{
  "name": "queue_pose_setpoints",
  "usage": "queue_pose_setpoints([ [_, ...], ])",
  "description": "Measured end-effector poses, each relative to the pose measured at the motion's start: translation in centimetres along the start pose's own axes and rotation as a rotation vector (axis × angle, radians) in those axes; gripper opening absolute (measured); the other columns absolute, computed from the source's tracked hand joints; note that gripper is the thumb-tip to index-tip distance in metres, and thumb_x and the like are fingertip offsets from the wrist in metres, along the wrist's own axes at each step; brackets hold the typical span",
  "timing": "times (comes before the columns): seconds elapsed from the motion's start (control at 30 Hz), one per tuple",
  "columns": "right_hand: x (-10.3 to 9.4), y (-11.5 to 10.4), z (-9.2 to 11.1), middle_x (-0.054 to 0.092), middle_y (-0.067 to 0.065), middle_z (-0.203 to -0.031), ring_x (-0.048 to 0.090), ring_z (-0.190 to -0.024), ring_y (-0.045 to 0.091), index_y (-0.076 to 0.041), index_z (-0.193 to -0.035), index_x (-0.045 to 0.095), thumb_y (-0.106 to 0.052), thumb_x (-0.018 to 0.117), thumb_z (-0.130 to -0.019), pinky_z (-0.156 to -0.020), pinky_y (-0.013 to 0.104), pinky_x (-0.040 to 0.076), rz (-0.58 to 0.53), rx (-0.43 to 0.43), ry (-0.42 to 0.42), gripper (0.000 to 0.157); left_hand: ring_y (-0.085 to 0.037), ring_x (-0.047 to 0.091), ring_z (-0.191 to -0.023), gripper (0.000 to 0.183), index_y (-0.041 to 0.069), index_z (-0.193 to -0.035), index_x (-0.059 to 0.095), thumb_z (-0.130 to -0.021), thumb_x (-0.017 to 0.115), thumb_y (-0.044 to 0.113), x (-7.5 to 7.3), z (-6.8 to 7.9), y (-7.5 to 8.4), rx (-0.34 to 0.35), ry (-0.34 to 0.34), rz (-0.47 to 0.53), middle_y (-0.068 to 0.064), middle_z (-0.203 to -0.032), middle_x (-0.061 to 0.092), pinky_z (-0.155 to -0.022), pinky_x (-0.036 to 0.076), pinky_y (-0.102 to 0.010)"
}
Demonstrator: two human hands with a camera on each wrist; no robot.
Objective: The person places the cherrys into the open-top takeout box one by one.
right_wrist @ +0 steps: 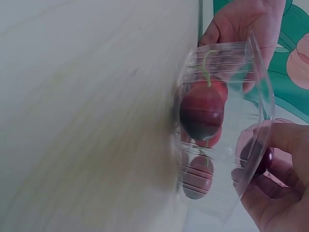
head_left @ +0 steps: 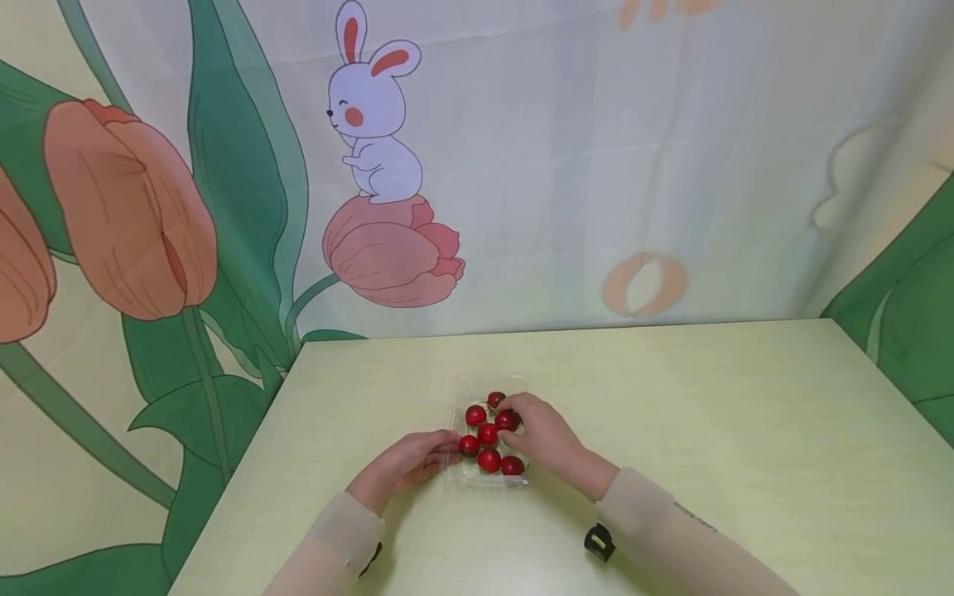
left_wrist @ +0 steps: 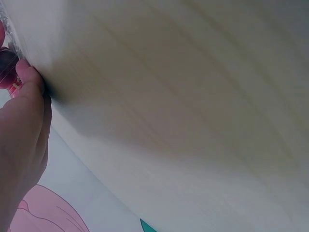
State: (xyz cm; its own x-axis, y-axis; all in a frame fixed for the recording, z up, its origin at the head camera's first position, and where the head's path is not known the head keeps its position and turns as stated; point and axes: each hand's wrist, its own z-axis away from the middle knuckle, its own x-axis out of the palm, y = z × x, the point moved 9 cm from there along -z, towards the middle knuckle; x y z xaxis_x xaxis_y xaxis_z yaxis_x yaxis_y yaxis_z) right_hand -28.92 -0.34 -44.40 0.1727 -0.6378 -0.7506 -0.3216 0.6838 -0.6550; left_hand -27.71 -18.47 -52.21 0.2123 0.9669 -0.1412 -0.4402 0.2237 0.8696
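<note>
A clear plastic box (head_left: 460,476) lies on the table with several dark red cherries (head_left: 488,460) inside. My right hand (head_left: 547,430) reaches over its right side and pinches a cherry (head_left: 507,420) between thumb and fingers. In the right wrist view this held cherry (right_wrist: 264,162) shows up near the box's rim, above the others. My left hand (head_left: 417,460) rests against the box's left wall with its fingers extended. Seen from the left wrist, the left hand (left_wrist: 24,125) has its fingertips at the box's edge, beside a cherry.
The box stands on a pale wooden table (head_left: 708,430). Behind it hangs a cloth backdrop (head_left: 537,165) printed with tulips and a rabbit. A black strap piece (head_left: 599,542) shows at the right sleeve. Thin green stems (right_wrist: 206,67) stick up from some cherries.
</note>
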Motion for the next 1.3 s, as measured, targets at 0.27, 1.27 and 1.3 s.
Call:
queue_pose_setpoints([
  [0.27, 0.7, 0.4, -0.3, 0.07, 0.013, -0.115, 0.064, -0.099, 0.023, -0.001, -0.114, 0.069, -0.009, 0.078, -0.088, -0.094, 0.042, 0.056, 0.059, -0.018, -0.046, 0.028, -0.017, 0.068, -0.108, 0.04, -0.004, -0.128, 0.064, -0.106, 0.051, 0.026, 0.0, 0.1, 0.0, -0.01, 0.004, -0.005, -0.017, -0.127, 0.069, -0.112, 0.048, -0.04],
  [1.27, 1.5, -0.7, -0.1, 0.074, 0.009, -0.097, 0.059, -0.086, 0.02, -0.003, -0.104, 0.073, -0.005, 0.078, -0.087, -0.084, 0.04, 0.057, 0.199, -0.113, -0.112, 0.018, -0.015, 0.067, -0.106, 0.04, -0.005, -0.129, 0.062, -0.105, 0.052, 0.026, 0.1, 0.0, 0.1, -0.012, 0.005, 0.009, -0.015, -0.125, 0.069, -0.11, 0.048, -0.037],
  [1.3, 1.6, -0.7, 0.0, 0.074, 0.009, -0.096, 0.059, -0.086, 0.02, -0.003, -0.104, 0.073, -0.004, 0.078, -0.086, -0.084, 0.04, 0.057, 0.207, -0.118, -0.112, 0.018, -0.015, 0.067, -0.105, 0.04, -0.005, -0.129, 0.062, -0.105, 0.052, 0.026, 0.1, 0.1, 0.1, -0.012, 0.004, 0.008, -0.015, -0.125, 0.069, -0.11, 0.048, -0.037],
])
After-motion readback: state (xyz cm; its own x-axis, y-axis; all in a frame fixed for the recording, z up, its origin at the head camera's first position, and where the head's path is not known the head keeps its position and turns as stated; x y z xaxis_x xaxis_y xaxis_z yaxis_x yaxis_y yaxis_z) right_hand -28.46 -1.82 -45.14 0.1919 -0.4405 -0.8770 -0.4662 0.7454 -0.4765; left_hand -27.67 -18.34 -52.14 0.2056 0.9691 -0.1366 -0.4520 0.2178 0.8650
